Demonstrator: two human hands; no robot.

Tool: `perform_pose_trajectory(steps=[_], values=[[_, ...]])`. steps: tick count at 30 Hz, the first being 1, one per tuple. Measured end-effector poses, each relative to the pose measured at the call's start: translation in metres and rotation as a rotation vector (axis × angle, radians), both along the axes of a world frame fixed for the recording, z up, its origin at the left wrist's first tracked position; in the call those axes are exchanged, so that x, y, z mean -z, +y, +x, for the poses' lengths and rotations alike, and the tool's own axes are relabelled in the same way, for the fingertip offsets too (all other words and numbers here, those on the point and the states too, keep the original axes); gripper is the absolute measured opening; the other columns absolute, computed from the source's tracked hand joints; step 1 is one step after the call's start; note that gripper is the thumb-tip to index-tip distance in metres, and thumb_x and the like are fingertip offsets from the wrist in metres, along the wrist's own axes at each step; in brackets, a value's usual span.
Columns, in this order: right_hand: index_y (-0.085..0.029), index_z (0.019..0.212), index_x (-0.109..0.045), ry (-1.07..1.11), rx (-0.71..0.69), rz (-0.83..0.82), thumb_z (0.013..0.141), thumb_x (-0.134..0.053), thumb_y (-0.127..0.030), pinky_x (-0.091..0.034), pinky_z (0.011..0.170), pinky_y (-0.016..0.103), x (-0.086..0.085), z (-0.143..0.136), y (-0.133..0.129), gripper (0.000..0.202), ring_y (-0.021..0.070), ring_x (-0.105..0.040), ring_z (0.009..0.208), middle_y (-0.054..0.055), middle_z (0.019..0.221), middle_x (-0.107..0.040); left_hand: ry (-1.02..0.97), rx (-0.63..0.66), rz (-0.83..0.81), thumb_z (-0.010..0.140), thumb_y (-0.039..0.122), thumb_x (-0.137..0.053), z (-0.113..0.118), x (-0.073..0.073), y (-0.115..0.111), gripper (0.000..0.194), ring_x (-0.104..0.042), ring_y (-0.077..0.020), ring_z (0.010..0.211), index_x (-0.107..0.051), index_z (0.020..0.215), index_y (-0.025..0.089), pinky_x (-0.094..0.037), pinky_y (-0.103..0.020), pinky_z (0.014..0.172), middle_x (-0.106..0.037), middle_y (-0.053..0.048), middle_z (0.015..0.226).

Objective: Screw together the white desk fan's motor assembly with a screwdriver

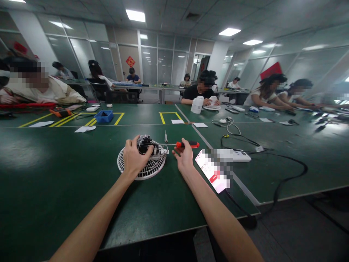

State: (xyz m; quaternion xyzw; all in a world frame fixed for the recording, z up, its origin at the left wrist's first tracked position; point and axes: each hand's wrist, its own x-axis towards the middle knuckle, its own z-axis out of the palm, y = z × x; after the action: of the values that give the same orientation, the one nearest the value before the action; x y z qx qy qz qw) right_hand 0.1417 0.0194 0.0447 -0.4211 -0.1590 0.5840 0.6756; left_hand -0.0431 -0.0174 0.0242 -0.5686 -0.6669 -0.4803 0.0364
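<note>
A round white fan grille (148, 171) lies on the green table, with a black motor assembly (145, 143) and loose white wires on top of it. My left hand (135, 157) is closed around the motor assembly, thumb on its near right side. In my right hand (185, 157) is a screwdriver (188, 145) with a red and black handle, held between thumb and fingers. Its shaft points left, and the tip reaches the right side of the motor assembly; exact contact is too small to tell. Just beyond, a small slim tool with a pale handle (166, 137) lies on the table.
Right of my right hand lies a lit phone (211, 171) beside a white power strip (237, 155). Black cables (294, 160) trail across the right side. A blue bin (104, 116) and paper slips (85, 129) sit farther back. Across the table a person (201, 91) handles white fan parts.
</note>
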Motion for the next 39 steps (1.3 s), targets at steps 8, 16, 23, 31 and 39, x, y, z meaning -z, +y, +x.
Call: perform_pose_trajectory(steps=[8, 16, 23, 31, 39], values=[[-0.021, 0.073, -0.060, 0.025, 0.008, 0.056, 0.074, -0.071, -0.016, -0.055, 0.059, 0.022, -0.0046, 0.0025, 0.0009, 0.012, 0.0114, -0.065, 0.061, -0.005, 0.062, -0.067, -0.035, 0.001, -0.039, 0.090, 0.056, -0.053, 0.0010, -0.0041, -0.0020, 0.066, -0.061, -0.0336, 0.109, -0.060, 0.141, 0.015, -0.051, -0.054, 0.103, -0.056, -0.013, 0.111], [-0.022, 0.083, -0.058, -0.074, 0.090, 0.012, 0.070, -0.089, -0.024, -0.046, 0.043, 0.019, 0.0004, 0.0012, 0.0058, 0.034, 0.0075, -0.051, 0.043, -0.007, 0.058, -0.068, -0.011, 0.002, -0.043, 0.090, 0.060, -0.054, -0.0002, -0.0028, 0.0001, 0.070, -0.062, -0.0347, 0.109, -0.059, 0.142, 0.013, -0.051, -0.054, 0.103, -0.056, -0.014, 0.111], [-0.021, 0.070, -0.057, -0.073, 0.062, 0.016, 0.070, -0.092, -0.030, -0.044, 0.040, 0.021, -0.0003, 0.0005, 0.0054, 0.037, 0.0061, -0.042, 0.038, -0.006, 0.053, -0.064, -0.058, 0.003, -0.015, 0.087, 0.058, -0.060, -0.0003, -0.0013, 0.0021, 0.063, -0.064, -0.0331, 0.109, -0.061, 0.136, 0.019, -0.052, -0.054, 0.103, -0.059, -0.012, 0.113], [-0.020, 0.069, -0.059, -0.021, 0.047, -0.022, 0.073, -0.091, -0.030, -0.044, 0.042, 0.021, -0.0034, -0.0006, 0.0032, 0.034, 0.0056, -0.041, 0.040, -0.005, 0.054, -0.064, -0.096, 0.033, -0.019, 0.089, 0.062, -0.059, -0.0027, -0.0012, 0.0025, 0.060, -0.065, -0.0321, 0.109, -0.063, 0.133, 0.021, -0.052, -0.053, 0.102, -0.064, -0.013, 0.117], [-0.020, 0.071, -0.060, 0.076, -0.048, -0.035, 0.075, -0.089, -0.023, -0.050, 0.047, 0.018, -0.0063, 0.0009, 0.0024, 0.029, 0.0056, -0.048, 0.043, -0.006, 0.054, -0.061, -0.090, 0.034, -0.010, 0.091, 0.066, -0.055, -0.0024, -0.0008, 0.0003, 0.063, -0.066, -0.0332, 0.111, -0.062, 0.135, 0.021, -0.051, -0.053, 0.104, -0.067, -0.013, 0.118]])
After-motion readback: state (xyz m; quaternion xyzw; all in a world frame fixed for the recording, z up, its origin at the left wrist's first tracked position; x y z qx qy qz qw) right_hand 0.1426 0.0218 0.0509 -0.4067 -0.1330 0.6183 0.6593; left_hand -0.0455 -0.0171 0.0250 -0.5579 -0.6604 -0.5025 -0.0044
